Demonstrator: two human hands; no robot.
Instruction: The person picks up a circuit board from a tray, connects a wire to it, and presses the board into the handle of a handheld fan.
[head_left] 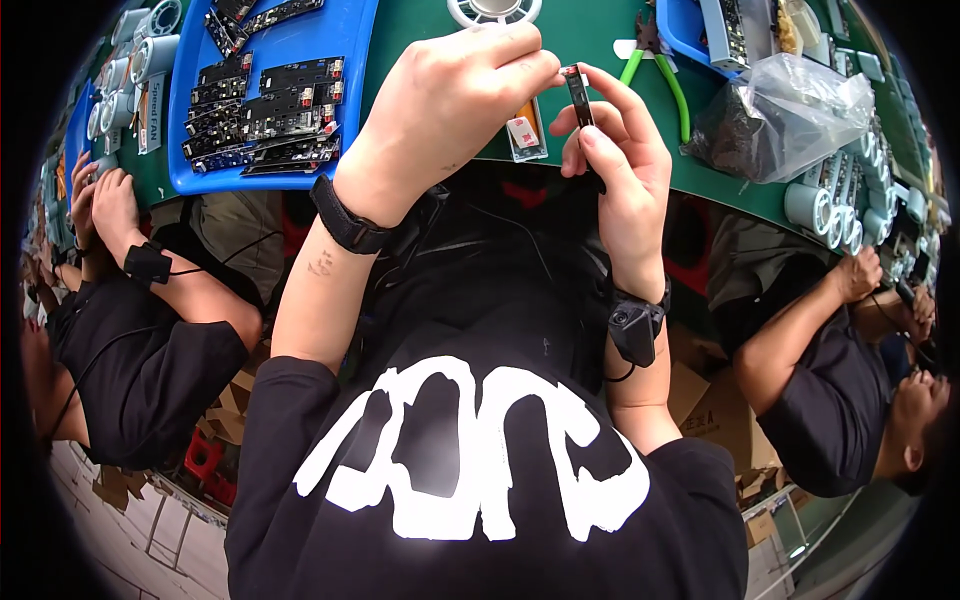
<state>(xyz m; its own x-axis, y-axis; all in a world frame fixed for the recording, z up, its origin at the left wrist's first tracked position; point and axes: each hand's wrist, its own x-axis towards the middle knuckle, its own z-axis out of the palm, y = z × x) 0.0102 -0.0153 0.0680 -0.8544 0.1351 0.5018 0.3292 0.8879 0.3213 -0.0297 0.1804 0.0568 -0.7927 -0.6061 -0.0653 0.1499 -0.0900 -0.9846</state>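
My right hand grips a narrow black circuit board between thumb and fingers, its long side upright. A small red and pale part shows at the board's upper end. My left hand is closed in a pinch, its fingertips right at that upper end; what they pinch is hidden. Under the left hand, near the table's front edge, lies a flat orange and silver piece with a white label, partly covered. Just beyond the left hand stands a white round fan frame, cut off by the view's top edge.
On the green table, a blue tray of circuit boards stands left. To the right lie green-handled pliers, a clear plastic bag of dark parts, and pale blue fan housings. Co-workers sit on both sides.
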